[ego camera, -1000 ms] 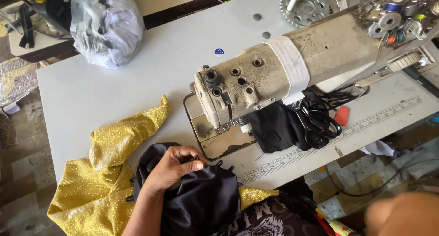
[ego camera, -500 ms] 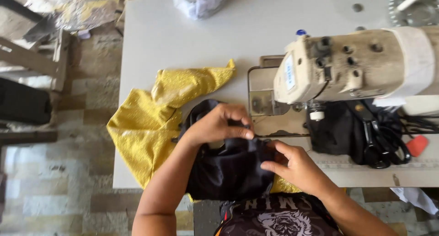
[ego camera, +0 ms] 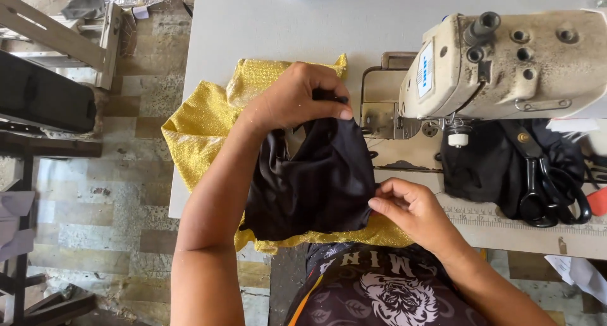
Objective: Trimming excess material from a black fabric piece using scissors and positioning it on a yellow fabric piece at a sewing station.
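Right now your white work table point(ego camera: 272, 22) fills most of the view, and the cream sewing machine point(ego camera: 512, 63) stands on it as the landmark for everything else. Left of the machine, a glittery yellow fabric point(ego camera: 202, 127) spreads over the table and hangs past its near edge. On top of that yellow cloth, just left of the machine's needle plate, lies the black fabric point(ego camera: 310, 187) you are working with, bunched and lifted off the surface. Under the machine's arm sits another dark bundle of cloth point(ego camera: 487, 168), and black-handled scissors point(ego camera: 544, 193) rest on it, beside the ruler strip at the table's front edge. Your left hand point(ego camera: 297, 98) is closed over the top edge of the black fabric, thumb and fingers pinching it firmly at the end nearest the machine. Your right hand point(ego camera: 408, 206) pinches the lower right edge of the same piece, fingertips tight together, below the machine's needle plate.
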